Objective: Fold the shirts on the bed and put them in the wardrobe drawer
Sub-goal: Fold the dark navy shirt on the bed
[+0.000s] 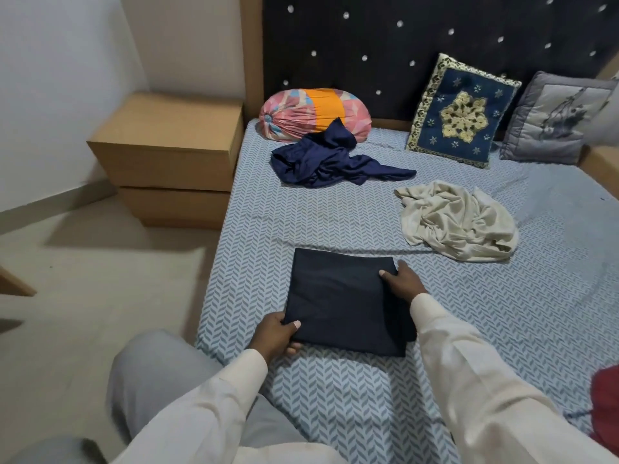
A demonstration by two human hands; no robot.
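A dark navy shirt (345, 303), folded into a neat rectangle, lies on the bed (261, 236) near its front left edge. My left hand (276, 336) grips its near left corner, thumb on top and fingers underneath. My right hand (403, 279) holds the far right corner, thumb on top of the cloth. A crumpled blue shirt (331, 160) lies farther back by the bolster. A crumpled cream shirt (459, 221) sits to the right of the bed's middle.
A colourful bolster (301, 112), a blue patterned cushion (464, 112) and a grey cushion (552, 118) lean on the dark headboard. A brown bedside cabinet (167, 155) stands left of the bed. Red cloth (606, 406) shows at the right edge.
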